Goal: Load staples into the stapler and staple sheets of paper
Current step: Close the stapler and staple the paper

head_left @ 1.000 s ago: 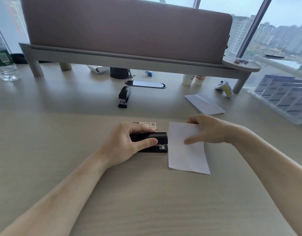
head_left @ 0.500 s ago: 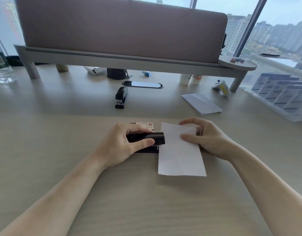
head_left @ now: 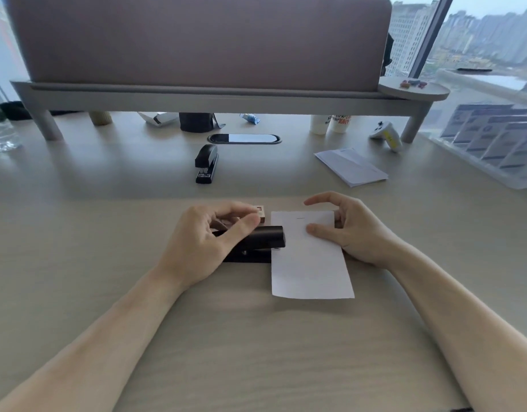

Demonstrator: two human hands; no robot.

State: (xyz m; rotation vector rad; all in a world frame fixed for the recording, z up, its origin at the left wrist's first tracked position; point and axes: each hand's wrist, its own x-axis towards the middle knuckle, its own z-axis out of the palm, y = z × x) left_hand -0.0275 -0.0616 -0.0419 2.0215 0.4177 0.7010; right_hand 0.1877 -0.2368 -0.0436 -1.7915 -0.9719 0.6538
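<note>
A black stapler (head_left: pixel 265 239) lies on the desk, its mouth pointing right. My left hand (head_left: pixel 203 245) is around it, thumb across its top and fingers curled behind, near a small staple box (head_left: pixel 261 212). A white sheet of paper (head_left: pixel 310 263) lies to the right, its left edge tucked into the stapler's mouth. My right hand (head_left: pixel 357 233) holds the sheet near its far right corner, thumb pressed on top, index finger raised. Whether it is one sheet or more I cannot tell.
A second black stapler (head_left: pixel 207 168) lies farther back, with a stack of white sheets (head_left: pixel 351 166) to its right. A raised shelf (head_left: pixel 197 98) with a padded screen spans the back; cups (head_left: pixel 330 123), a controller (head_left: pixel 387 135) and a water bottle (head_left: pixel 0 129) stand near it.
The paper has slid left, from beside the stapler to inside its mouth. My right index finger has lifted off the sheet, and my left fingers have risen from the stapler's top.
</note>
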